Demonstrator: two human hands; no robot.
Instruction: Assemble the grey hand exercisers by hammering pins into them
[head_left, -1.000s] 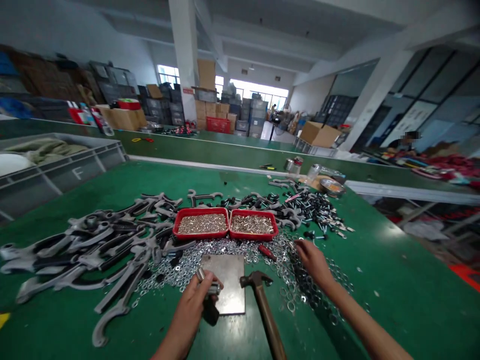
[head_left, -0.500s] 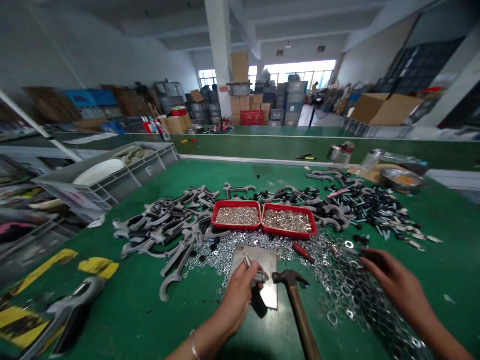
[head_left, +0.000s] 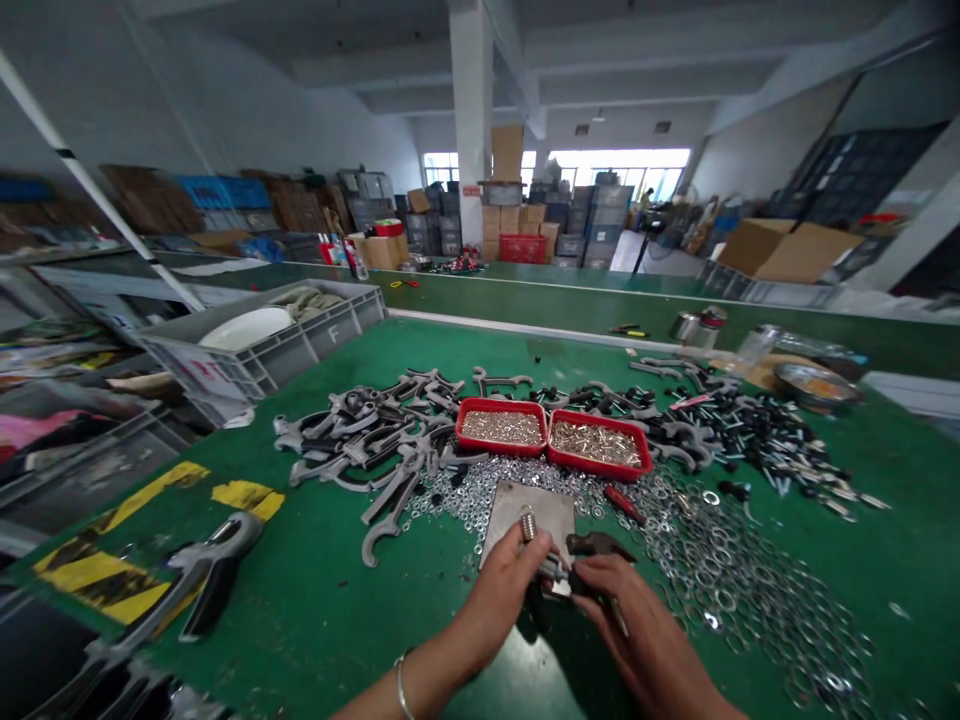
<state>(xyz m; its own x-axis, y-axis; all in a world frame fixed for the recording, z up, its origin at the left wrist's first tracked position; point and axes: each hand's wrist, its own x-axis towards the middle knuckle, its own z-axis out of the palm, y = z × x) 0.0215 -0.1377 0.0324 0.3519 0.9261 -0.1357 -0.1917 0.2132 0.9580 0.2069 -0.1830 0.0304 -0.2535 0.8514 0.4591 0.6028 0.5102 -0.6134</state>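
Seen from the person's own head, two bare forearms reach across a green desk (head_left: 315,560). The left hand (head_left: 502,590) is curled closed around a small dark metal part (head_left: 553,568), and a short silver coil spring (head_left: 529,523) stands up from it between the thumb and forefinger. The part is held just above a flat steel plate (head_left: 525,518). The right hand (head_left: 637,625) is curved and almost meets the left. Its fingers are close to the head of a hammer (head_left: 600,546), and the pictures do not show whether they grip the hammer or the small part.

Just beyond the plate sit two red trays side by side, touching. The left tray (head_left: 501,412) and the right tray (head_left: 598,430) are each filled with small silver metal pieces (head_left: 501,428), too small to identify. Loose steel washers (head_left: 724,570) spread around the plate and to the right. Grey hook spanners (head_left: 360,440) lie heaped left of the trays, and black-and-silver bolts (head_left: 757,435) lie to their right. Farther left, a grey plastic crate (head_left: 330,325) holds a white round dish (head_left: 246,328) and folded cloth (head_left: 311,300).
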